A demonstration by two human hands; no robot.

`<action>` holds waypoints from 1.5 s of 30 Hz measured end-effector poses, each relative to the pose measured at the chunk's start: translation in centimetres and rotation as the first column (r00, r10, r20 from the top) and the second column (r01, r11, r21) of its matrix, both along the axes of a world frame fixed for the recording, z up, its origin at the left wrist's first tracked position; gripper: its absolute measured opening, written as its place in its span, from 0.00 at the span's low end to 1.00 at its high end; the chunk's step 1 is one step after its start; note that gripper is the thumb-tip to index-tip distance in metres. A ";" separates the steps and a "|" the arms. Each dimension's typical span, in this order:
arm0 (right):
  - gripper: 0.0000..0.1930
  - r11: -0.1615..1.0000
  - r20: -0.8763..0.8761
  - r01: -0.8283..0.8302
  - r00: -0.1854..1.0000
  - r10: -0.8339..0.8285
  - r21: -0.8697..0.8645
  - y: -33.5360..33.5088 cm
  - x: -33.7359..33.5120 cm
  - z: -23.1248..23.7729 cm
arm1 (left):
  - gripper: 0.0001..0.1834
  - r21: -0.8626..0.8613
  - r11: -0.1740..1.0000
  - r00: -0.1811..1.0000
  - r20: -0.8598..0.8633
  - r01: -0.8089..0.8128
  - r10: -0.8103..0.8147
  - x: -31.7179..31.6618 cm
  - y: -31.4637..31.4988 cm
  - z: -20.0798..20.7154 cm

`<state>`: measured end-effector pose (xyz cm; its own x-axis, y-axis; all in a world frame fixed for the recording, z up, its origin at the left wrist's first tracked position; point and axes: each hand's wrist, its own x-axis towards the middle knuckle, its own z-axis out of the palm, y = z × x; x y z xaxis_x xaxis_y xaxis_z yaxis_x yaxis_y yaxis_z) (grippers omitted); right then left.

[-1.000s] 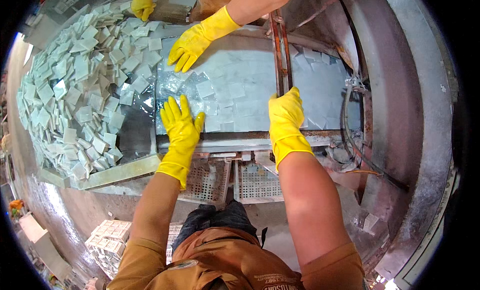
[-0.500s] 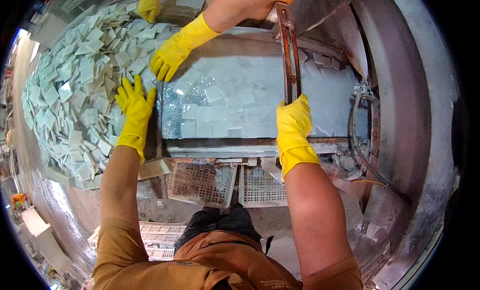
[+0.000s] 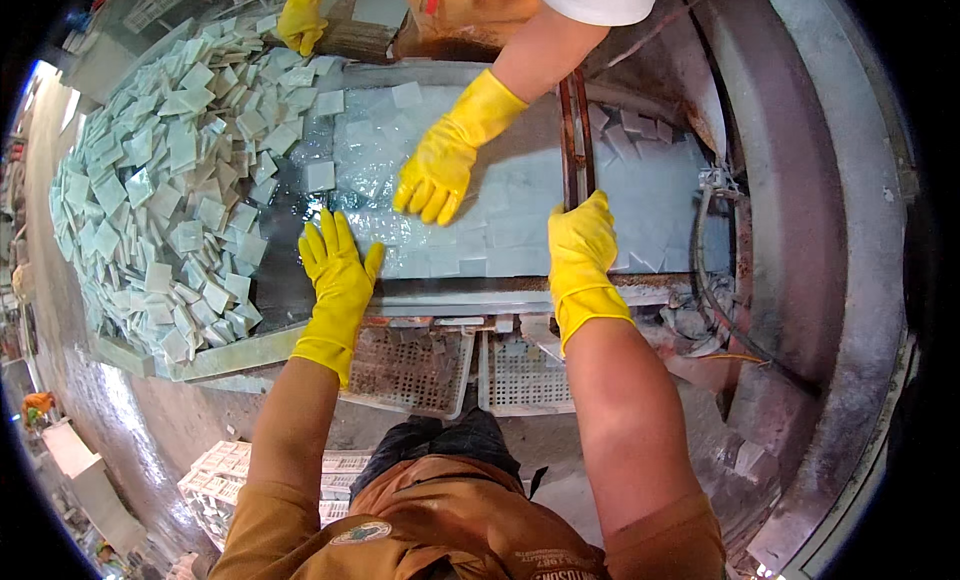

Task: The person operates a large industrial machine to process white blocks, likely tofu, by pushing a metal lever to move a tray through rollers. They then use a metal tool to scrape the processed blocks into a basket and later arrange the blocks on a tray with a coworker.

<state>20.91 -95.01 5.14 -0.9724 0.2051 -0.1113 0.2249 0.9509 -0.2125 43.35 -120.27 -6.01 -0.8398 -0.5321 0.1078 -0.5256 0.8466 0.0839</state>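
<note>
My left hand [image 3: 338, 270], in a yellow rubber glove, is spread at the near left part of a wet trough of pale square tiles [image 3: 500, 242]; it holds nothing. My gloved right hand [image 3: 582, 238] is wrapped round the near end of a long rusty metal bar [image 3: 569, 150] with a slot down its middle, which crosses the trough. Another person's gloved hand [image 3: 440, 175] lies over the wet tiles between my hands. That person's second gloved hand [image 3: 301, 25] is at the far left. Two single tiles, including one tile [image 3: 319, 176], lie by the trough's left end.
A large heap of loose pale-green tiles [image 3: 165, 195] fills the left, bordered by a light strip [image 3: 245, 353] in front. Two perforated plastic crates [image 3: 410, 370] stand below the trough's near edge. At the right, a hose [image 3: 712, 315] hangs beside a big curved metal wall [image 3: 800, 200].
My left hand has moved right, from the heap's edge to the trough. The other person's near hand has moved right and nearer. A dark strip now shows between heap and trough.
</note>
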 end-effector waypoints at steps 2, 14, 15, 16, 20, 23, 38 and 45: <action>0.24 1.000 -0.001 -0.005 1.000 0.006 0.025 0.0 -0.1 -0.4 | 0.52 0.033 0.999 1.000 0.022 -0.020 0.020 0.4 1.0 0.0; 0.25 1.000 -0.029 -0.006 1.000 0.006 0.013 0.2 -0.1 -0.8 | 0.48 -0.022 0.994 0.988 -0.122 -0.103 0.099 -0.8 0.7 -0.2; 0.25 1.000 -0.019 -0.002 1.000 0.002 0.018 0.2 0.0 -0.6 | 0.48 -0.025 0.994 0.987 -0.127 -0.107 0.103 -1.5 -0.5 -0.3; 0.25 1.000 -0.028 -0.008 1.000 0.009 0.018 0.3 0.0 -0.5 | 0.49 -0.026 0.993 0.985 -0.132 -0.114 0.110 -2.2 -2.0 -0.7; 0.24 1.000 -0.017 -0.018 1.000 0.018 0.006 0.1 0.1 -0.1 | 0.47 -0.023 0.998 0.992 -0.119 -0.052 0.049 -5.4 -9.1 -2.1; 0.24 1.000 -0.051 -0.017 0.999 0.016 -0.005 0.0 -0.1 -1.1 | 0.49 -0.043 0.994 0.994 -0.049 -0.100 0.098 -8.6 -9.2 -2.0; 0.25 1.000 0.008 0.005 1.000 -0.005 0.018 -0.1 -0.2 -0.4 | 0.45 -0.074 0.981 0.974 -0.130 0.178 -0.186 -6.2 -4.1 1.5; 0.24 1.000 -0.015 -0.006 1.000 0.006 0.000 0.2 0.2 -0.6 | 0.47 -0.001 0.988 0.987 -0.048 0.155 -0.155 -7.3 -4.4 -0.9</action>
